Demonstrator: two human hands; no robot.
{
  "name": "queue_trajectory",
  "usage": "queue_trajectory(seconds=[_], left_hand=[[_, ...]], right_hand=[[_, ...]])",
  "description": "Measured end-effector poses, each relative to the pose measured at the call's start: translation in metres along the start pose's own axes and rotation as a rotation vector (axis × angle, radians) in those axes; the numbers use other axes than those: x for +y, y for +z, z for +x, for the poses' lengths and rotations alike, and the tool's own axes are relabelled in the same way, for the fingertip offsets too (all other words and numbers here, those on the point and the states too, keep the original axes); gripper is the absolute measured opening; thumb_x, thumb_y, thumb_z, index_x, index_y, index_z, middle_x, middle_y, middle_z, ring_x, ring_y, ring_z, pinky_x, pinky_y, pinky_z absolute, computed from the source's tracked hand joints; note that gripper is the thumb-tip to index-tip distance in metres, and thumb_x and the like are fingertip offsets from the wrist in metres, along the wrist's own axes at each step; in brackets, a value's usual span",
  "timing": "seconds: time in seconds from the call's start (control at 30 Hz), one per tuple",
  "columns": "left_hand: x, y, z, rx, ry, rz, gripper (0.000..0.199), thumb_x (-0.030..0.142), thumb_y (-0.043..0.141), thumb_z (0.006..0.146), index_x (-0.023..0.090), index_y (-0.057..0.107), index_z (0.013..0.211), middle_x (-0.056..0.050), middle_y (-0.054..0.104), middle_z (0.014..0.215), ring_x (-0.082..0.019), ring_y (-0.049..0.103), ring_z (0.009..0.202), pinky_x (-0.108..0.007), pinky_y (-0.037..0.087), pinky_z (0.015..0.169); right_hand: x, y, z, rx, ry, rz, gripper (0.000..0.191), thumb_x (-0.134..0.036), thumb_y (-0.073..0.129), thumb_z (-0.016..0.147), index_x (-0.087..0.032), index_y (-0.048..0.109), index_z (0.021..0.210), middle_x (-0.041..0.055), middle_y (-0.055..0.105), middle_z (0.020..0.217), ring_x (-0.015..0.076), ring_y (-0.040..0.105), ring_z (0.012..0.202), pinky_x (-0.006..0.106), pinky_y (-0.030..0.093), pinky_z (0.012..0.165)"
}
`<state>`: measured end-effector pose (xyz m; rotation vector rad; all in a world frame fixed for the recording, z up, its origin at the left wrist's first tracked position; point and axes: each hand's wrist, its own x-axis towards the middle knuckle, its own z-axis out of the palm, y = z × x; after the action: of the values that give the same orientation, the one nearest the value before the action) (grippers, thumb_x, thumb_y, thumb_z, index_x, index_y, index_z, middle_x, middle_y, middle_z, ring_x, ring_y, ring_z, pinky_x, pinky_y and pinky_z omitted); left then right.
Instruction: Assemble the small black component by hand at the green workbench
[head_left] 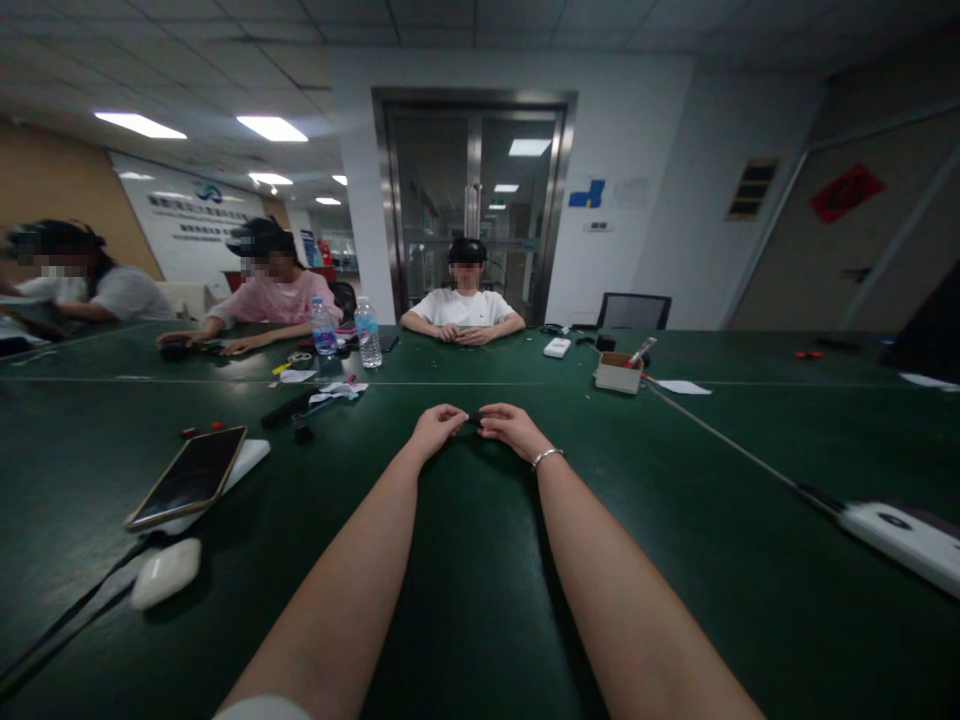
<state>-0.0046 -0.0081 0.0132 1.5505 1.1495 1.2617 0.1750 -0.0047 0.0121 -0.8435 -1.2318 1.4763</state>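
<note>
Both my arms reach forward over the dark green table [480, 560]. Between my hands is a small black object [474, 419], too small to make out its kind. My left hand [437, 430] pinches toward its left side, with a tiny pale bit at the fingertips. Curled around its right side are the fingers of my right hand [514, 430], which has a silver bracelet [547, 457] at the wrist. The fingers partly hide the object.
Left of my arms lie a phone [191, 478] on a white item and a white earbud case [166, 574]. Two water bottles [368, 332] stand farther back. A small box [618, 372] and a white power strip [900, 540] are to the right. Several people sit around the table.
</note>
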Motion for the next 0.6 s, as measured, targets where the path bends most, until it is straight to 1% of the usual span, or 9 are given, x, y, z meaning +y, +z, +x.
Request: queue_trajectory(seconds=[0.1,0.23,0.43,0.6], left_hand=[[-0.0015,-0.0002,0.0005,-0.008,0.023,-0.030,0.032,0.035,0.070,0.065,0.014,0.060,0.087,0.003,0.055,0.056,-0.009,0.051,0.050,-0.023,0.042,0.052],[-0.0023,-0.0006,0.0015,-0.041,-0.011,-0.050,0.028,0.038,0.065,0.069,0.012,0.059,0.078,0.001,0.057,0.058,-0.008,0.051,0.050,-0.022,0.041,0.051],[0.0042,-0.0002,-0.0006,-0.041,-0.072,-0.061,0.022,0.028,0.066,0.069,0.011,0.061,0.081,0.000,0.059,0.060,-0.008,0.052,0.051,-0.023,0.042,0.054],[0.0024,-0.0002,0.0006,-0.039,-0.040,-0.027,0.024,0.031,0.066,0.069,0.011,0.061,0.080,0.000,0.059,0.061,-0.008,0.051,0.052,-0.024,0.042,0.056]], right_hand=[[0.0005,-0.0003,0.0006,-0.001,0.001,-0.003,0.022,0.001,0.064,0.070,-0.012,0.063,0.089,0.0037,0.068,0.074,0.0115,0.067,0.061,0.020,0.057,0.060],[0.0008,-0.0008,0.0007,-0.008,-0.009,-0.008,0.023,0.000,0.065,0.069,-0.012,0.063,0.090,0.0039,0.067,0.074,0.0117,0.067,0.061,0.020,0.057,0.061],[0.0005,-0.0010,0.0008,-0.003,-0.008,-0.006,0.023,0.000,0.065,0.069,-0.011,0.063,0.089,0.0038,0.067,0.075,0.0111,0.066,0.061,0.020,0.057,0.060],[-0.0006,0.0000,0.0000,-0.003,0.002,-0.002,0.022,0.002,0.063,0.071,-0.011,0.062,0.088,0.0036,0.067,0.073,0.0114,0.067,0.061,0.019,0.057,0.060]])
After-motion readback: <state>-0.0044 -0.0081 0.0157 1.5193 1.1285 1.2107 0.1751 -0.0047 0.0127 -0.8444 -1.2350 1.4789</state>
